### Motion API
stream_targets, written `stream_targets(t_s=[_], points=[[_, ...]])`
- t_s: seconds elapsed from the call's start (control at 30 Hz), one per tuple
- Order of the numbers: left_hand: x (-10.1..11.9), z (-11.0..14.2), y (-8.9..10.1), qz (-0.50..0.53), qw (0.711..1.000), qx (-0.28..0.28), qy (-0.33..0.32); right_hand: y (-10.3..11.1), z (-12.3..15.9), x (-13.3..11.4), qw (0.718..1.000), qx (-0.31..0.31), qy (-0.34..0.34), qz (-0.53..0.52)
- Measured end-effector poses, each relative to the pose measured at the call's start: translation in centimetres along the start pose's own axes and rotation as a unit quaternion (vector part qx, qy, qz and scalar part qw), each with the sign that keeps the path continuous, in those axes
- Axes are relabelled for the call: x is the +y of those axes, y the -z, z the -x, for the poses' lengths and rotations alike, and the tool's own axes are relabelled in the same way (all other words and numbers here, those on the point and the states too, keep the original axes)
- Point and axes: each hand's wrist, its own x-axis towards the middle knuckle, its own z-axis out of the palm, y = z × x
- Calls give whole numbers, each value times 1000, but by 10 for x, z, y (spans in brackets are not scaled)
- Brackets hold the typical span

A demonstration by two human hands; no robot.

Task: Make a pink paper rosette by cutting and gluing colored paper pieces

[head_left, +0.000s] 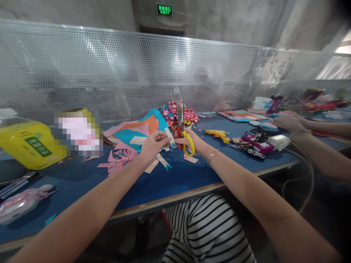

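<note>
My left hand (154, 144) pinches a pale strip (169, 135) of felt or paper between thumb and fingers, above the blue tabletop. Close beside it, my right hand (192, 140) is closed round scissors (180, 117) with one red and one yellow handle, their blades pointing up and away from me. Below the hands lie cut pieces, among them a pale strip with a blue forked end (163, 161) and a pale scrap (191, 158). Pink cut pieces (120, 157) lie left of my left hand. Behind it are stacked blue, orange and pink sheets (145, 126).
A heap of small coloured pieces (178, 113) sits against the perforated metal screen (109, 73). At right lie a yellow glue gun (218, 135) and purple pouches (259, 143). A co-worker's arm (315, 146) reaches in. A yellow-labelled bottle (33, 142) stands left.
</note>
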Motion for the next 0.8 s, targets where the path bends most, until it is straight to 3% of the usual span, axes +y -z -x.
stream_targets(t_s=[0.27, 0.5, 0.8], points=[[2, 2, -3, 35, 999, 10, 18, -1, -1, 1, 1000, -5, 3, -17], [2, 1, -2, 2, 1000, 22, 6, -1, 2, -1, 1000, -24, 16, -4], [3, 3, -3, -88, 994, 44, -39, -5, -1, -2, 997, 34, 31, 60]])
